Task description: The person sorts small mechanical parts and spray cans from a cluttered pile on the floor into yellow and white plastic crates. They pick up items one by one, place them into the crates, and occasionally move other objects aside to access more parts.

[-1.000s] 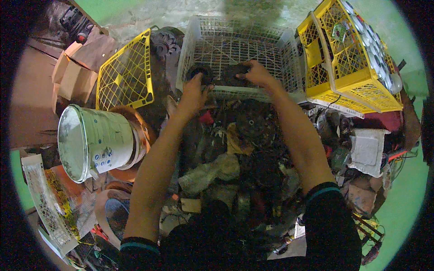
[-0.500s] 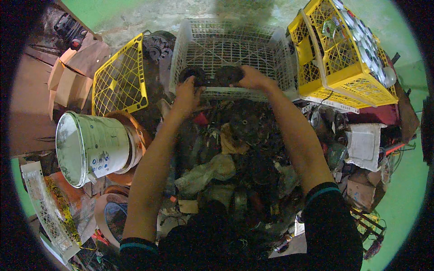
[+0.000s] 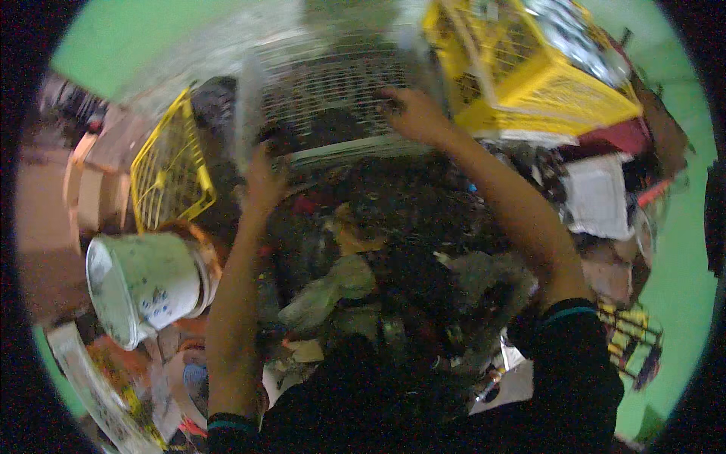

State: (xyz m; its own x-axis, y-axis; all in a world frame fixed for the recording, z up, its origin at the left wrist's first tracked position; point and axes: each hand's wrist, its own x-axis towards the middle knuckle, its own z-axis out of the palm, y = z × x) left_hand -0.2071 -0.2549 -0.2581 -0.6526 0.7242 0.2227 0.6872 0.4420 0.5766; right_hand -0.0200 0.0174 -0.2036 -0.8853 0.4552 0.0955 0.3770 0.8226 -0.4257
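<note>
A white slatted plastic crate (image 3: 344, 149) stands in front of me, its picture smeared by motion. My left hand (image 3: 265, 170) is at the crate's near left corner, its fingers closed at a dark round part (image 3: 277, 139) that is hard to make out. Inside the crate, between my hands, lies another dark round part (image 3: 333, 121). My right hand (image 3: 414, 115) hovers over the crate's right side, apart from that part. Its fingers are bent and spread, and I see nothing held in them.
Jumbled dark scrap and a clear plastic bag (image 3: 333, 291) lie below my arms. At left are a yellow grid crate (image 3: 174, 163) and a white bucket (image 3: 144, 284) on its side. A yellow crate (image 3: 567, 94) holding silvery items stands at right, above a white panel (image 3: 597, 195).
The view has swung, so most things sit further left. My right hand has let go of its dark round part and moved right and away. My left hand remains by the crate's near left corner.
</note>
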